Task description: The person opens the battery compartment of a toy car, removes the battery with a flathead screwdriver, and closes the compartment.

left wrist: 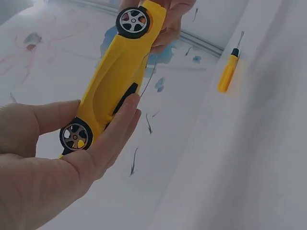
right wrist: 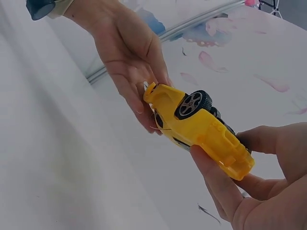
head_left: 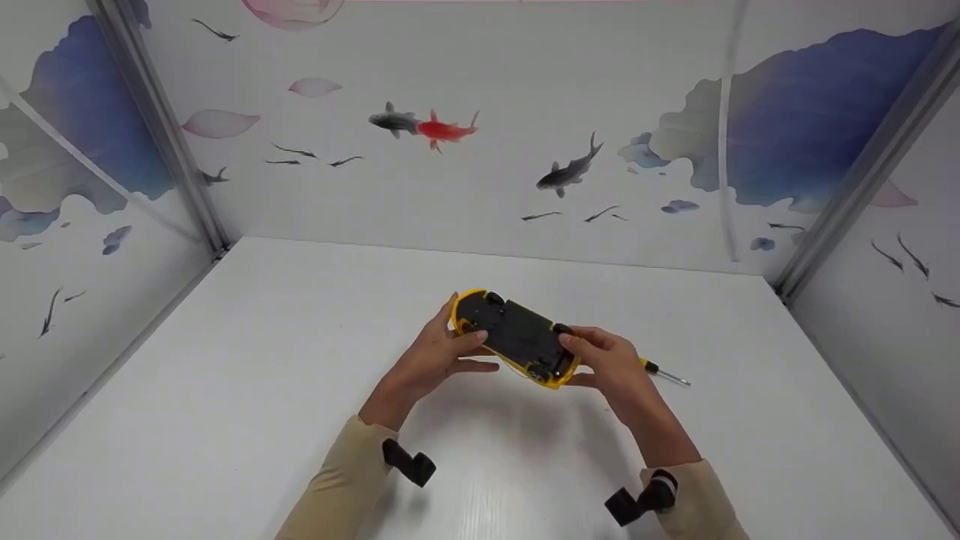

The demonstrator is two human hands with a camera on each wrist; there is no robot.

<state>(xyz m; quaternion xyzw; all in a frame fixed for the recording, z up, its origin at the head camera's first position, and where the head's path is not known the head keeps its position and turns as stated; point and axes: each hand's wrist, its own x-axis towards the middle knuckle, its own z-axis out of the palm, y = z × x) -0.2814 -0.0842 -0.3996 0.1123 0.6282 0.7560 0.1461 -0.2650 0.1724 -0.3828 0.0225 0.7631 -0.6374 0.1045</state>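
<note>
- Holds a yellow toy car (head_left: 517,337) in the air, above the white worktop (head_left: 262,375), with both hands at its ends.
- Shows the black underside (head_left: 529,330) upward, with wheels (left wrist: 133,22) having silver-coloured spokes.
- Slants in the head view, with the left end higher in it than the right end.
- Clamps the left end of the car with the left hand (head_left: 435,352), thumb at the underside, other fingers along the opposite side.
- Clamps the right end with the right hand (head_left: 611,364), thumb on the underside, beside a wheel.
- On the worktop, near the right hand: a screwdriver (left wrist: 229,72) with yellow handle, partly covered by this hand in the head view.
- On the forearms: beige sleeves (head_left: 349,450), with a small black camera (head_left: 409,463) at each wrist.
- Behind the worktop: a white wall (head_left: 480,202) with painted fish (head_left: 446,130) and pink petals (head_left: 221,124).
</note>
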